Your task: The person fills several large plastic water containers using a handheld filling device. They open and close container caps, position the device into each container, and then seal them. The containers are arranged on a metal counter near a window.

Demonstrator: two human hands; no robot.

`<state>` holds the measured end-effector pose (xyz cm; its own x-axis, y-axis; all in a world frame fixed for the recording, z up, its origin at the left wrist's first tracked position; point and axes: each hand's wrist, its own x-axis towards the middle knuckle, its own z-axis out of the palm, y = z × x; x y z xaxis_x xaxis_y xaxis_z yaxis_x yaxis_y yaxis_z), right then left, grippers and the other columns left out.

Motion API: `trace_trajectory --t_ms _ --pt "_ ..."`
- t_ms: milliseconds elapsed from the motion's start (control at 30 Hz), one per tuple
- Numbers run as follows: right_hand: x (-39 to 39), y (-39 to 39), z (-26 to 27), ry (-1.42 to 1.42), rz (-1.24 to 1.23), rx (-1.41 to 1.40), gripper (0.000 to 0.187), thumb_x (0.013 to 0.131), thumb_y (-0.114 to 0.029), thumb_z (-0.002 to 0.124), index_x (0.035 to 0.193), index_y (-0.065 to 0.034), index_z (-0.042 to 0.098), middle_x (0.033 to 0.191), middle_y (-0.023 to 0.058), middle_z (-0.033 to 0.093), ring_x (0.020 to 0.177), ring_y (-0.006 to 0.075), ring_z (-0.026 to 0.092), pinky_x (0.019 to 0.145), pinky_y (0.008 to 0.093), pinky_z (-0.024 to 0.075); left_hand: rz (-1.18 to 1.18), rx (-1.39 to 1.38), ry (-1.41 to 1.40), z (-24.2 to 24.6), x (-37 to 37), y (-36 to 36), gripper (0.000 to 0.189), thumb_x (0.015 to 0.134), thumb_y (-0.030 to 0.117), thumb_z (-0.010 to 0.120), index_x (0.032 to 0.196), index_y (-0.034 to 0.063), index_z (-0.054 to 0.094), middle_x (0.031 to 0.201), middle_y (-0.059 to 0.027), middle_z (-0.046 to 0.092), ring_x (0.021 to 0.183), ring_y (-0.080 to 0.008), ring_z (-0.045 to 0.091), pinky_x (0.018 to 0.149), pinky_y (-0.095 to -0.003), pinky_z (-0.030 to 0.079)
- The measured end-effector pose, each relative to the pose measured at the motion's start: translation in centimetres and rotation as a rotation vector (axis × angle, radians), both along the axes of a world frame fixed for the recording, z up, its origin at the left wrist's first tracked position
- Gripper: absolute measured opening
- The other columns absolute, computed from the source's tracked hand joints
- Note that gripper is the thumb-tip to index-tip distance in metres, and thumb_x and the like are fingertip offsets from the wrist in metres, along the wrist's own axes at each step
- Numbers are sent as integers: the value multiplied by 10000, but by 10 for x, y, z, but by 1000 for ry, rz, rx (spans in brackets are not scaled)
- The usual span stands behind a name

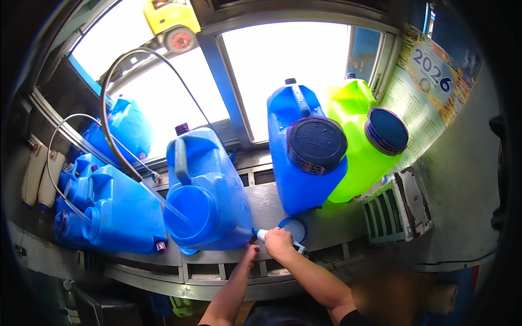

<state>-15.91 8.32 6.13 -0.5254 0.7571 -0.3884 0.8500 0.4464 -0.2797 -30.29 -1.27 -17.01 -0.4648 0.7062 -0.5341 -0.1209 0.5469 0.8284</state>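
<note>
A light blue plastic water jug [220,179] lies on the steel counter, its wide mouth uncapped and a clear hose [171,210] running into it. At its lower right corner, my right hand [279,242] is closed around a white plastic spigot [261,235] by the jug's outlet. My left hand [252,253] is beside that corner, below the spigot; its fingers are partly hidden, so its hold cannot be told. A blue round lid [294,230] lies just behind my right hand. Farther back stand a capped blue jug [281,163] and a capped lime-green jug [355,163].
More blue jugs [126,208] crowd the left side, one with a thin hose in its mouth. A curved metal pipe [107,122] arches over the counter. Slotted openings line the counter's front edge [244,291]. A green-slatted box [383,212] stands at right, below a wall calendar [432,81].
</note>
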Motion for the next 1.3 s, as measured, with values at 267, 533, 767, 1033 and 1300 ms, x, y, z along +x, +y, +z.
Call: trace_trajectory --t_ms 267,533,767,1033,1300 --pt "7 -36 -7 153 -50 -191 292 744 -152 662 986 10 659 977 213 677 910 364 678 800 446 546 -82 136 346 44 10 -40 550 805 56 554 1346 -5 483 1314 -207 535 1209 -324 521 998 -329 422" --pt "17 -43 -34 54 -134 -210 349 740 -177 692 1030 9 633 1024 204 663 963 355 667 836 438 535 340 12 -230 96 10 -47 422 899 55 456 1317 43 513 1207 -96 608 836 -154 678 617 -243 500" --pt "14 -18 -33 28 3 112 332 746 -193 701 1029 -37 623 1011 148 638 972 313 636 804 435 526 533 62 -664 58 8 -3 325 871 63 467 1191 87 518 1023 -75 593 907 -328 658 766 -444 500" --pt "-2 3 -13 -67 85 203 197 818 -170 600 963 -53 664 996 137 648 962 310 639 789 433 525 436 59 -840 36 6 13 255 737 55 514 970 102 608 981 -74 608 896 -302 636 788 -449 491" --pt "8 -2 -10 7 -43 -36 304 716 -189 693 963 -11 671 971 190 670 922 362 669 801 460 538 502 60 -802 38 16 19 193 805 68 499 976 98 584 877 -41 622 787 -227 629 709 -363 500"
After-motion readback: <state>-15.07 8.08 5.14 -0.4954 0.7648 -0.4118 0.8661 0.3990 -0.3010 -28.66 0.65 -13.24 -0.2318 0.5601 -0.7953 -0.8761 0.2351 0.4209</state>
